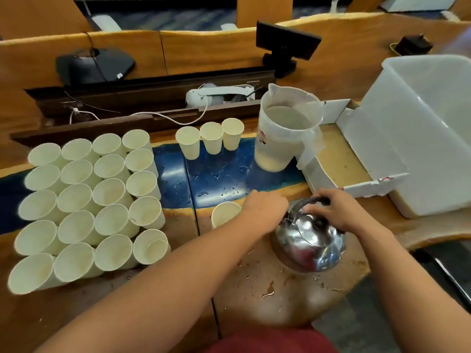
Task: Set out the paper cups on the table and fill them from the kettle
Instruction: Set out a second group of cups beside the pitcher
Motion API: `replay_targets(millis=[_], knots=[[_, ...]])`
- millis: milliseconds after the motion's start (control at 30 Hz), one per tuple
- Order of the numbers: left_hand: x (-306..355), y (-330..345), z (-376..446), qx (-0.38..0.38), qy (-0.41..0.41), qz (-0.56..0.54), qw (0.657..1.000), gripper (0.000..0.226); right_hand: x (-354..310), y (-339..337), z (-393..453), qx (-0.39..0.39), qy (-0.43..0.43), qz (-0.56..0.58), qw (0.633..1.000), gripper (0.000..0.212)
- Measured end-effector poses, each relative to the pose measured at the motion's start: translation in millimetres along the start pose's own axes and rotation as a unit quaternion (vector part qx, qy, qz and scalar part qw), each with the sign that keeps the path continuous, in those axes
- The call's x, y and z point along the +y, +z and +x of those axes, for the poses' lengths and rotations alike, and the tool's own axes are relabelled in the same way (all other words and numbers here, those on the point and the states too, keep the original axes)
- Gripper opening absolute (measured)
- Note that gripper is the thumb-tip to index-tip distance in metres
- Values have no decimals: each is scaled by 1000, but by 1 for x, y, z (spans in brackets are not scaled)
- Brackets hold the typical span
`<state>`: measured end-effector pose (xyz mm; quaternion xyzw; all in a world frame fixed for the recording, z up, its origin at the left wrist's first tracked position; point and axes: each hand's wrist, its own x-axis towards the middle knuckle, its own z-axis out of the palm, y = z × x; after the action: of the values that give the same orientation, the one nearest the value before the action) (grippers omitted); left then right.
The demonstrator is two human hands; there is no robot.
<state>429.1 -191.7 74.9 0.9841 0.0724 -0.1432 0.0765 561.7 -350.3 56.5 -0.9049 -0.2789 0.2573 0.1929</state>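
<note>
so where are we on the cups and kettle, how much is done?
Done: a big block of paper cups is set out on the table's left, plus three cups near the pitcher. In hand: the right hand grips the kettle handle; the left hand is at a single cup. Left: filling; fill levels can't be read.

A single wide-angle view looks from the person's head, forward and steeply down over the table. It sits close above the near edge, so both forearms enter from the bottom of the picture and reach toward the middle. The lens bends straight lines outward at the edges. The far side of the table and a wooden partition fill the upper part.
</note>
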Motion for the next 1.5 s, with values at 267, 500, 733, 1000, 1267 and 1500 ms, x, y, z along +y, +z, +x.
replay_targets(millis=[267,500,733,1000,1267,1500], knots=[[-18,0,6,4,9,-35,999,27,-8,-3,-19,8,-45,98,994,17],[-48,-38,15,43,27,-182,982,19,-48,-37,-24,69,-91,152,982,24],[-102,-100,-6,95,40,-257,961,20,-118,-81,-14,97,-211,147,961,21],[-152,-143,-34,151,3,-246,957,16,-195,-93,5,147,-280,84,945,22],[-192,-164,-45,141,-32,-3,990,29,-256,-77,26,156,-297,33,942,20],[-223,-137,-43,209,-72,-129,967,32,-286,-54,53,147,-270,23,951,16]])
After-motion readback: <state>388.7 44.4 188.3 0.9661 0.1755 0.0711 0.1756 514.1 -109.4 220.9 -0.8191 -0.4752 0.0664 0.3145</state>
